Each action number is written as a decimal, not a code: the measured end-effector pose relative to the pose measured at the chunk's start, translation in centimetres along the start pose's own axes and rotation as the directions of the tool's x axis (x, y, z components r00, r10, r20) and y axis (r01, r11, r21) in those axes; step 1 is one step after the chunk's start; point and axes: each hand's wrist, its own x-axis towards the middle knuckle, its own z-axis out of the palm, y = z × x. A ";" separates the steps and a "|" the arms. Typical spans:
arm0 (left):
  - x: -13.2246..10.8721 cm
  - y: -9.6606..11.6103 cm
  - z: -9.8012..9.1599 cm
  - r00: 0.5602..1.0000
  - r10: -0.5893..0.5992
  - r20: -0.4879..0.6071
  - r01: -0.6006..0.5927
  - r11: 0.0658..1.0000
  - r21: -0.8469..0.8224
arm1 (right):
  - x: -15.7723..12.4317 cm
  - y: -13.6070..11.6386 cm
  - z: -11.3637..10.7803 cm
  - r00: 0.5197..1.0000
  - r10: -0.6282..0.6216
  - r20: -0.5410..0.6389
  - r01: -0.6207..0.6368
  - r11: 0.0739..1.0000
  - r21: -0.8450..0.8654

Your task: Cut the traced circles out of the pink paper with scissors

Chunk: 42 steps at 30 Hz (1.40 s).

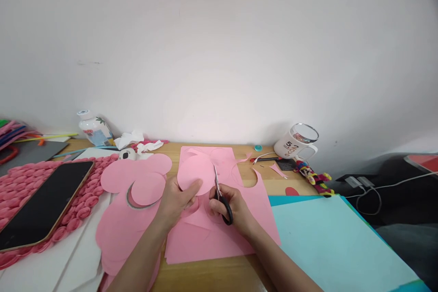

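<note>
Paper circle (pixel 195 171): was pinched between the thumb and bent fingers of the left hand (pixel 178 201).
Scissors (pixel 219 193): sat gripped in the right hand (pixel 236 205), fingers curled around the black handles, blades beside the circle's right edge.
Circle's look: was pink, thin and rounded.
Circle's place: extended beyond the left fingertips, over pink sheets (pixel 222 242).
Farther out: a phone (pixel 51 200) lay left; a mug (pixel 287 146) stood right.

L hand (pixel 179 198) pinching 1 pink paper circle (pixel 195 174); R hand (pixel 237 207) w/ scissors (pixel 224 203) (blk-handled) at circle's edge.
</note>
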 end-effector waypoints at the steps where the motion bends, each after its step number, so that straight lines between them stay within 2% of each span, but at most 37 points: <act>1: 0.0 -0.1 0.0 1.000 -0.002 0.001 0.002 1.000 -0.009 | 0.0 0.0 0.0 1.000 -0.005 0.005 0.005 1.000 0.004; 8: 0.4 -0.7 0.0 1.000 -0.013 0.008 0.013 1.000 -0.022 | 0.3 -0.1 -0.1 1.000 -0.011 -0.021 0.011 1.000 0.012; 12: 0.2 -0.6 0.0 0.999 -0.027 0.027 0.027 1.000 -0.008 | 0.3 0.0 -0.3 0.998 -0.048 -0.029 0.049 0.999 0.019; 24: 0.3 -0.3 0.0 0.999 -0.024 0.028 0.023 1.000 0.010 | 0.2 0.0 -0.4 0.998 -0.061 -0.026 0.061 0.998 -0.006; 32: 0.3 -0.4 -0.1 0.999 -0.016 0.049 0.016 1.000 0.015 | 0.1 -0.3 -0.3 1.000 -0.004 -0.027 0.004 1.000 0.009; 42: 0.6 -1.0 -0.7 0.998 0.018 0.056 -0.019 1.000 0.018 | 0.1 0.0 -0.3 1.000 -0.004 -0.030 0.004 1.000 -0.022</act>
